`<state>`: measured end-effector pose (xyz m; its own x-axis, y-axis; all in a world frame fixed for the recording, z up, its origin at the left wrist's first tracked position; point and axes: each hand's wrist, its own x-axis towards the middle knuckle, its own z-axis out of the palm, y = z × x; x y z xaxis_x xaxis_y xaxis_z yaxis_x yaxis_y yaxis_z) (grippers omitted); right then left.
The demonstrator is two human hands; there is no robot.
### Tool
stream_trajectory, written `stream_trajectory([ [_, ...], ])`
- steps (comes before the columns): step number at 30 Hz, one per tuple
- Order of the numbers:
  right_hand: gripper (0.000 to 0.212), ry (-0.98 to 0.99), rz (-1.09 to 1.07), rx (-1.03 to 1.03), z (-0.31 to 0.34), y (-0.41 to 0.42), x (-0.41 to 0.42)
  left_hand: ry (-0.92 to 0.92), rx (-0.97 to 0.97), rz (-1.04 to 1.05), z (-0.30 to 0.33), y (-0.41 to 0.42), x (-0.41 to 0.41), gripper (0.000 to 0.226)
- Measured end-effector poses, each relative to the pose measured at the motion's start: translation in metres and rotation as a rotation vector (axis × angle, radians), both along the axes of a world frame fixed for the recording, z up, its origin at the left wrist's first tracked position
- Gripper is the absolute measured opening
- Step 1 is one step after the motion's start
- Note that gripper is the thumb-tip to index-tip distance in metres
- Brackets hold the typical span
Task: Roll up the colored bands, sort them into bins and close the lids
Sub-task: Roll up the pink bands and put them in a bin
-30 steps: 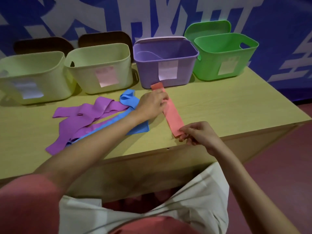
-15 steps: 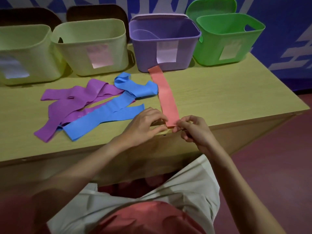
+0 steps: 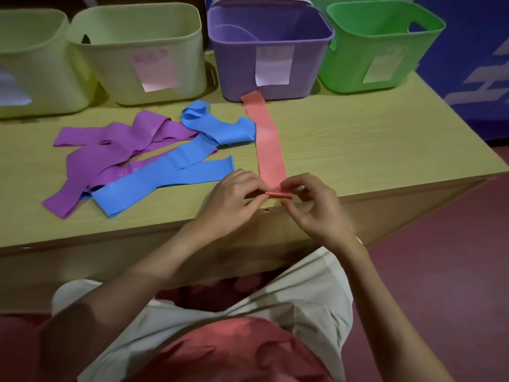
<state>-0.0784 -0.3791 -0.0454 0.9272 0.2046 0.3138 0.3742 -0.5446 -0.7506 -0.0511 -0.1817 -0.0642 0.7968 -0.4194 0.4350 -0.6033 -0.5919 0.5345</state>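
Note:
A coral-red band lies flat on the wooden table, stretched from the purple bin to the front edge. Its near end is folded into a small first roll at the table edge. My left hand and my right hand pinch that rolled end from either side. A blue band and a purple band lie tangled to the left. A green bin stands at the right, two pale yellow bins at the left, all open.
The bins line the table's back edge, each with a paper label. A lid leans behind the purple bin. To the right of the table is a blue wall with white lettering; the floor is dark red.
My left hand left the band's far end and came to the near end beside my right hand. Both hands have folded the near end into a small roll. The view tilted down.

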Motion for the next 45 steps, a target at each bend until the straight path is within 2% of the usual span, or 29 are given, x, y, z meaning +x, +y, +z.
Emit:
stream_trajectory([
  [5,0.01,-0.018,-0.043,0.022,-0.016,0.001,0.004,0.027,-0.017,0.048,-0.001,-0.002,-0.007,0.022],
  [14,0.007,-0.069,-0.04,-0.017,-0.017,-0.002,0.01,-0.076,0.067,0.087,-0.001,-0.008,-0.011,0.013],
  [21,0.01,-0.109,-0.04,-0.018,-0.02,0.001,0.01,-0.088,0.073,0.098,-0.002,-0.008,-0.011,0.012],
  [27,0.013,-0.165,-0.038,-0.136,-0.021,-0.001,0.008,-0.104,0.113,0.12,0.0,-0.01,-0.013,0.008],
  [35,0.01,-0.083,0.015,-0.111,-0.017,-0.004,0.016,-0.14,0.164,0.097,0.001,-0.01,-0.01,0.011],
  [45,0.009,-0.055,-0.015,-0.165,-0.015,0.001,0.021,-0.013,0.065,0.268,0.005,-0.024,-0.015,0.007],
])
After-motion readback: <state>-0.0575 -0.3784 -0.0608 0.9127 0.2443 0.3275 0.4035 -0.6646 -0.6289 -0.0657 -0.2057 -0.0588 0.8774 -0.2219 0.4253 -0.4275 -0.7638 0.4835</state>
